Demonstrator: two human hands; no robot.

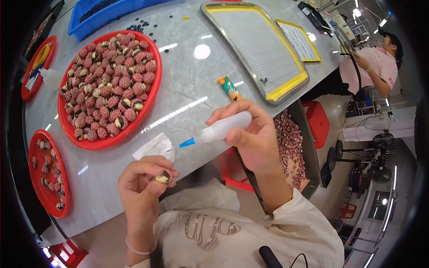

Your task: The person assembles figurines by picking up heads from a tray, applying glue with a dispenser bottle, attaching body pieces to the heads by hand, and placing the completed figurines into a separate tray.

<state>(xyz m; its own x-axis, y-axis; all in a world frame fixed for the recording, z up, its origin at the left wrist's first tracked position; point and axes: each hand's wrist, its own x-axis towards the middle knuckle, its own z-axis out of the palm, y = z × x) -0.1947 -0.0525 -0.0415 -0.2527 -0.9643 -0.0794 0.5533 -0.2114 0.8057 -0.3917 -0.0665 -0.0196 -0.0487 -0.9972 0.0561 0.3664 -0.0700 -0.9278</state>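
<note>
My left hand [140,187] pinches a small pink bumpy ball [163,177] with a black and cream part showing, between thumb and fingers. My right hand [259,143] is wrapped round a white squeeze bottle [225,127]. From its neck a blue needle tip [187,143] points left and down, a little above the ball and apart from it. A crumpled white tissue [154,147] lies on the table just beyond my left hand. Many similar pink balls [107,85] fill a large round red tray [155,91] further off to the left.
A smaller red tray [35,190] at the left holds several more balls. A blue bin [89,29] stands at the back, with black bits [142,24] strewn nearby. A yellow-edged framed panel [250,40] and an orange-green tube [229,88] lie right. Beyond, a person [371,67] in pink stands.
</note>
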